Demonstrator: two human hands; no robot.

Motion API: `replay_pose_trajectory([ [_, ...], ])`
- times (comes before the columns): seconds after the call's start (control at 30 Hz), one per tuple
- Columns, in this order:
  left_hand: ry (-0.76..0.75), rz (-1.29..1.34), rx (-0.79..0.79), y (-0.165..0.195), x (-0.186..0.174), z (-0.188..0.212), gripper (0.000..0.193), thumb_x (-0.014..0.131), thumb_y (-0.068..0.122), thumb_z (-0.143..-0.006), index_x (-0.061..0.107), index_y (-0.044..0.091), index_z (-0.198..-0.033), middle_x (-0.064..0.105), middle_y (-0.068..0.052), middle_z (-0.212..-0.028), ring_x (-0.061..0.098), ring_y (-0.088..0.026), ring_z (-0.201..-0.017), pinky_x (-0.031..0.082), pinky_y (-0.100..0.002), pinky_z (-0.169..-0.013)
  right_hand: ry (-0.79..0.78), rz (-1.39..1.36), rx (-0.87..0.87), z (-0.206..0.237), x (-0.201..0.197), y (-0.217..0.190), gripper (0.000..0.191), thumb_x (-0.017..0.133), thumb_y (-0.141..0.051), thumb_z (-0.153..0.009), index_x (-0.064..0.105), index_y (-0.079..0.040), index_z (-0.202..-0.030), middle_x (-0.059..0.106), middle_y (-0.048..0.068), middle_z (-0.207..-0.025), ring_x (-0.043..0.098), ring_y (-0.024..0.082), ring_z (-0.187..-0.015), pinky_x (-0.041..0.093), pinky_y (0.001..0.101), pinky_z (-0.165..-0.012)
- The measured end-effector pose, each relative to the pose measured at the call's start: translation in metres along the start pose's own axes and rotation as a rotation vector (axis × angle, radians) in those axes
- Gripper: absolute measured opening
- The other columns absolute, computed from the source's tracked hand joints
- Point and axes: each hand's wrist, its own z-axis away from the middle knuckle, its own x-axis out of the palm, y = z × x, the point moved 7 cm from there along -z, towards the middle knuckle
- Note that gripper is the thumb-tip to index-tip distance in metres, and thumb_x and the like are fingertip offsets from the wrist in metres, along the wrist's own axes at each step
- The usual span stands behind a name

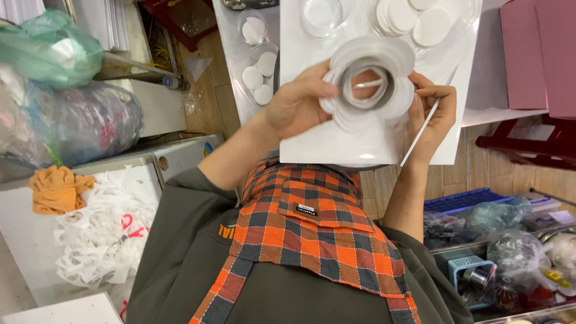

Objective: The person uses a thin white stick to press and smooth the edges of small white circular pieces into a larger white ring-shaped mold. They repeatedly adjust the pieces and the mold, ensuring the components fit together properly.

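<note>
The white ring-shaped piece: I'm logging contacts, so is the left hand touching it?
Touching. The head view shows the left hand with its thumb lying over the rim of the white ring-shaped piece.

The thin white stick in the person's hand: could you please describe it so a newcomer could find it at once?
Start at the white tray above the checked apron. At its right edge, the right hand pinches a thin white stick, slanting down-left. Unlike the round white discs nearby, it is long and straight.
</note>
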Motion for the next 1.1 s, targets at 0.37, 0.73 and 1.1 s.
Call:
replay_pose_trajectory([
  [0.37, 0.133, -0.346, -0.129, 0.026, -0.011, -0.011, 0.060, 0.062, -0.004, -0.092, 0.046, -0.002, -0.150, 0.063, -0.006, -0.123, 0.062, -0.009, -0.103, 0.055, -0.030, -0.094, 0.017, -0.035, 0.069, 0.000, 0.004, -0.001, 0.017, 0.069, -0.005, -0.107, 0.052, -0.004, -0.112, 0.067, 0.023, -0.135, 0.066, 0.018, -0.120, 0.055, 0.0325, -0.109],
  [0.73, -0.339, -2.478, 0.512, -0.017, 0.027, 0.006, 0.067, 0.074, 0.010, -0.100, 0.041, 0.011, -0.158, 0.037, -0.008, -0.171, 0.030, -0.026, -0.160, 0.025, -0.053, -0.132, 0.020, -0.040, -0.039, 0.003, -0.008, 0.013, 0.029, 0.071, 0.007, -0.106, 0.044, -0.005, -0.109, 0.069, 0.025, -0.129, 0.069, 0.025, -0.127, 0.054, 0.0365, -0.119],
  [1.1, -0.181, -2.020, 0.291, 0.022, 0.026, 0.025, 0.096, 0.094, 0.036, -0.067, 0.050, 0.008, -0.148, 0.040, -0.022, -0.157, 0.035, -0.042, -0.146, 0.027, -0.055, -0.121, 0.089, -0.155, -0.090, 0.010, -0.021, 0.018, 0.037, 0.081, -0.006, -0.108, 0.045, -0.007, -0.106, 0.068, 0.014, -0.093, 0.071, 0.022, -0.081, 0.061, 0.0325, -0.079],
])
